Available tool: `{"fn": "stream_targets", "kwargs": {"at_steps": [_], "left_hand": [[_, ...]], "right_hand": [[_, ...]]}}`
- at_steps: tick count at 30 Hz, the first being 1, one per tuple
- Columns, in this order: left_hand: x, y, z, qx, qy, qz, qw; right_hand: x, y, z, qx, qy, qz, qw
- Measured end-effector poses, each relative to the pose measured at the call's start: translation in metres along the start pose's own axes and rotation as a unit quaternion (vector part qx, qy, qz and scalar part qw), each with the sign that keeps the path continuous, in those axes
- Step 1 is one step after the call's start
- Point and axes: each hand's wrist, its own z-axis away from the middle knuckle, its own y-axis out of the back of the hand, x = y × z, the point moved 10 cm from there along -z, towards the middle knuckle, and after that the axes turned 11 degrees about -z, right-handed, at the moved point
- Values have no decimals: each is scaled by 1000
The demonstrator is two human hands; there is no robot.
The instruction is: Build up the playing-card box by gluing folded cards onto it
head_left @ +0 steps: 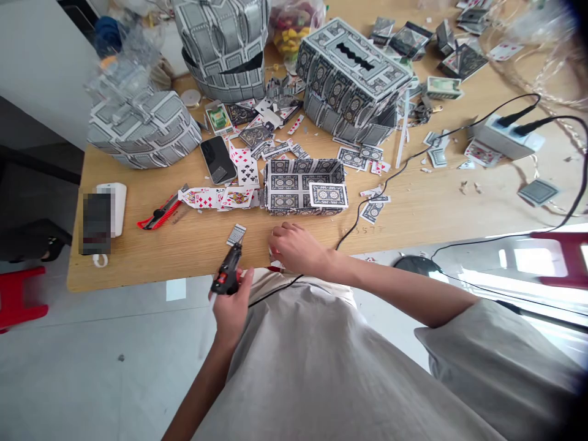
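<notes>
My left hand (232, 306) is wrapped round a black glue gun (226, 274), its nozzle pointing up over a small patterned card piece (236, 234) on the table. At the table's front edge, my right hand (296, 248) has its fingers curled over something mostly hidden, with a bit of white and red showing below. Just beyond it sits an open box made of folded cards (305, 211), with a loose card (328, 195) leaning at its front right. A strip of joined playing cards (206, 197) lies left of the box.
A red utility knife (158, 213), a phone (218, 160) and a white device (118, 208) lie to the left. Card-woven baskets (142, 131) and a larger card box (349, 79) stand behind. A black cable (399, 174) crosses the table from a power strip (509, 138).
</notes>
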Motion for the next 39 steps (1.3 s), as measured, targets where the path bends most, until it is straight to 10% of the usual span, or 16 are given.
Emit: {"fn": "stream_targets", "kwargs": {"at_steps": [6,23,30,39], "left_hand": [[33,-31,3,50,-94,-120,987],[48,-38,2,33,-162,-185,969],[48,-38,3,36,-162,-169,972],[26,-26,0,5,-66,7,998]], "right_hand": [[8,-3,10,37,4,-44,998],[25,4,24,138,17,-222,965],[65,54,89,264,-21,-419,868],[64,54,135,310,-39,-381,870]]}}
